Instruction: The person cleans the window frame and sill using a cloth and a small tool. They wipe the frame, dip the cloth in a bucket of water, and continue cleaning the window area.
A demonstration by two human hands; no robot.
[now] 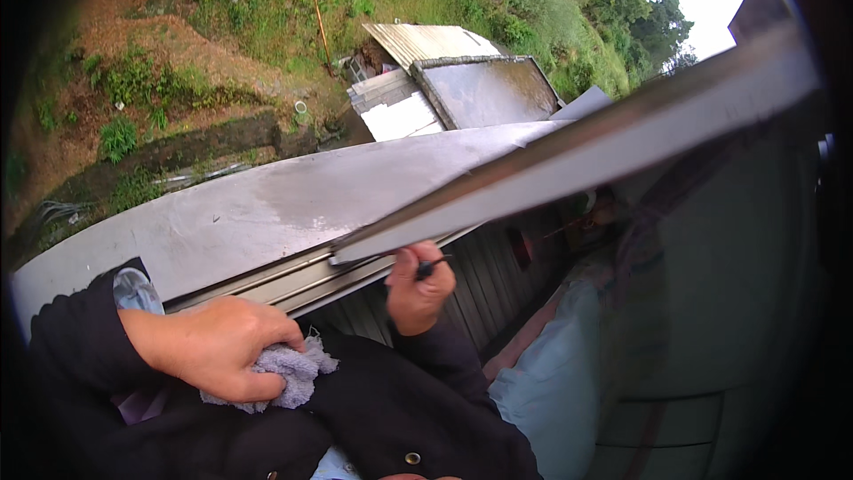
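My left hand point(223, 343) is closed around a crumpled grey terry cloth point(293, 373), just inside the metal window track point(293, 283). Farther right, my right hand point(420, 287) grips a small dark tool point(424, 269) with a thin tip; its exact kind cannot be told. That hand is beside the lower corner of the sliding window's metal frame point(480, 203), which runs from the track up to the upper right. Whether the hand touches the frame is unclear.
Outside the track lies a wet concrete ledge point(233, 207). Beyond and below are a flat-topped shed roof point(493, 90) and a grassy slope point(233, 33). Inside, light blue fabric point(553, 373) lies at the right, beside a dark ribbed wall panel point(480, 293).
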